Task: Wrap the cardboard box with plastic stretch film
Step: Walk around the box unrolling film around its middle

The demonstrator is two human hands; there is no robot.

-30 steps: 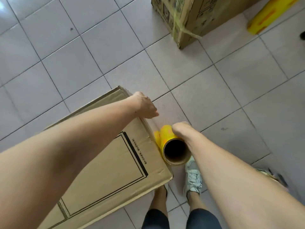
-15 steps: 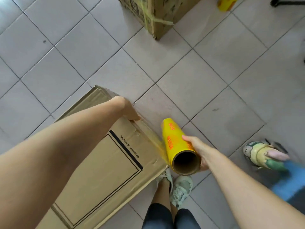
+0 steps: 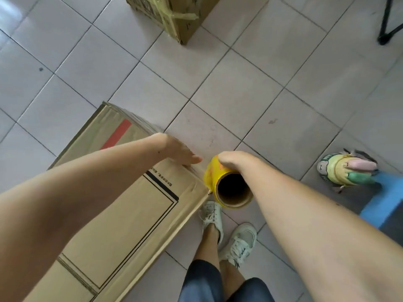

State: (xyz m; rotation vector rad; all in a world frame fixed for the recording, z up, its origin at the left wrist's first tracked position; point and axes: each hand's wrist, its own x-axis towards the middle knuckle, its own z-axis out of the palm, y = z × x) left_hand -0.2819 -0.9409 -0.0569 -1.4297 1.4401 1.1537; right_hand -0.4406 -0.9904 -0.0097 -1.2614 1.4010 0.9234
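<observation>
Head view: right hand [image 3: 234, 160] grips the stretch film roll [image 3: 226, 186], held upright just right of the flat-fingered left hand [image 3: 181, 151], which presses the cardboard box [image 3: 122, 214] edge.

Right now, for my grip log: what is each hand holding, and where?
Right hand grips the film roll round its outer side, near the far end. Left hand holds nothing; it rests flat on the box edge.

We see a grey tiled floor [image 3: 250, 88] with dark grout. A second cardboard box bound with yellowish film [image 3: 172, 14] stands far off. A colourful cartoon-figure slipper [image 3: 346, 168] touches a blue plastic stool [image 3: 383, 201]. A black stand leg [image 3: 387, 20] crosses the corner.
</observation>
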